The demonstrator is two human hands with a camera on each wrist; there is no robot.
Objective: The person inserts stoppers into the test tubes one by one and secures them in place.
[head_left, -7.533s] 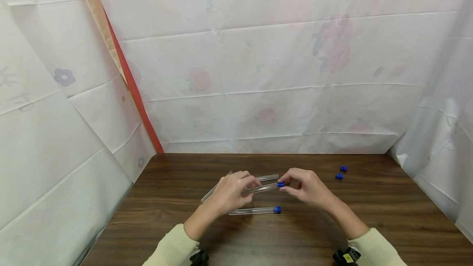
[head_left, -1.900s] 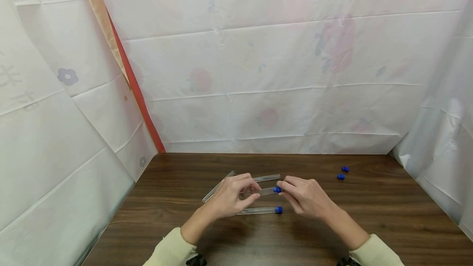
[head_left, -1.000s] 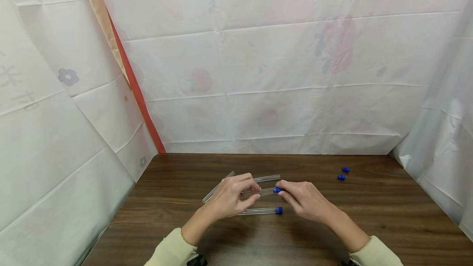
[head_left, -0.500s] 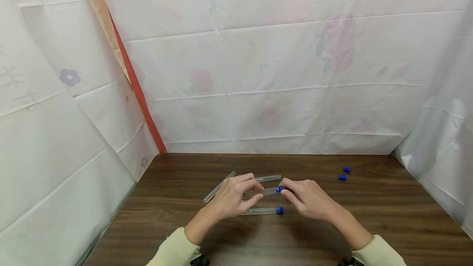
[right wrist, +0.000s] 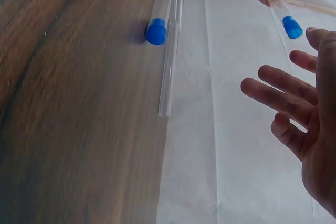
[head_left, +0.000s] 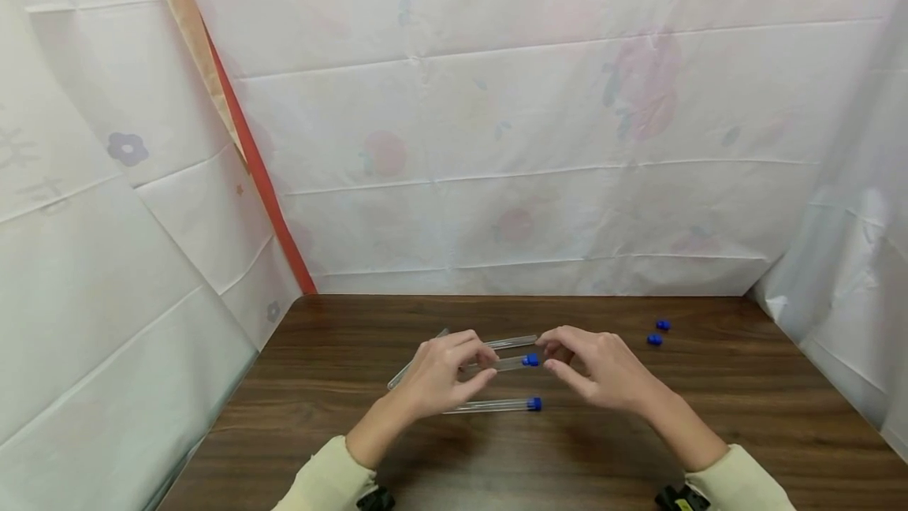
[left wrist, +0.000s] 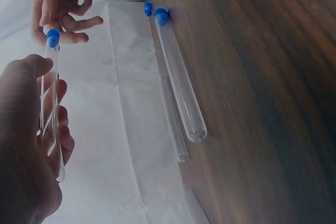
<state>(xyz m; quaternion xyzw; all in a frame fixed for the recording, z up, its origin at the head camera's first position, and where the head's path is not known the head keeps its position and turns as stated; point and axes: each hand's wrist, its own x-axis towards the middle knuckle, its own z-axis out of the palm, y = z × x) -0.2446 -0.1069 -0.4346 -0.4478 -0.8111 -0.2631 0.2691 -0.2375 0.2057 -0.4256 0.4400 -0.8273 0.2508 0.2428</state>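
My left hand point(head_left: 443, 373) holds a clear test tube point(head_left: 509, 363) between thumb and fingers, its open end fitted with a blue stopper point(head_left: 530, 359) and pointing right. In the left wrist view the tube point(left wrist: 50, 103) runs along the curled fingers, partly hidden by the thumb. My right hand point(head_left: 603, 369) is just right of the stopper with its fingers spread and nothing in them. The right wrist view has a small gap between its thumb and the stopper point(right wrist: 292, 27). On the table, nearer me, lies another stoppered test tube point(head_left: 489, 406).
Two unstoppered test tubes lie behind my left hand, one tube point(head_left: 512, 343) pointing right and the other tube point(head_left: 399, 374) slanting left. Two loose blue stoppers, a rear stopper point(head_left: 663, 325) and a front stopper point(head_left: 655, 339), sit at the back right. White sheeting point(head_left: 454, 235) borders the brown table point(head_left: 319, 416).
Earlier my right fingers pinched the stopper at the tube's end. Now they have let go, opened and drawn slightly right. My left hand keeps the tube in about the same place.
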